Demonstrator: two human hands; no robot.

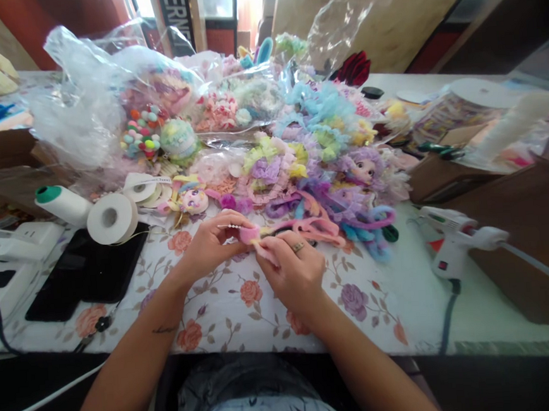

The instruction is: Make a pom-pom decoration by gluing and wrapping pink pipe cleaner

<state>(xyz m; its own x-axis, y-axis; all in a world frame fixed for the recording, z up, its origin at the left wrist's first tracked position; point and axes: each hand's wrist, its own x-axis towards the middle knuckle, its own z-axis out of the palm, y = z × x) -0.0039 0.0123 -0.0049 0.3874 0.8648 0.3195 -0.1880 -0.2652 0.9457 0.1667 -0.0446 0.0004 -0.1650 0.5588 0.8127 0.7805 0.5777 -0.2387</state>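
Between my two hands, just above the flowered tablecloth, is a pink and yellow fuzzy pipe cleaner (249,234). My left hand (213,242) is closed on its left part, thumb below and fingers on top. The fingers of my right hand (291,264), which wears a ring, pinch it from the right. How the strand is bent or twisted between the fingertips is partly hidden. More pink and orange pipe cleaners (317,229) lie right behind my right hand. A yellow-haired doll head (194,199) sits beyond my left hand.
Plastic bags (85,94) and pastel fluffy pieces (271,168) are heaped across the back. A black phone (113,269), a ribbon roll (112,219) and a thread cone (63,205) lie left. At right are a glue gun (448,242) with a cord and a cardboard box (509,237).
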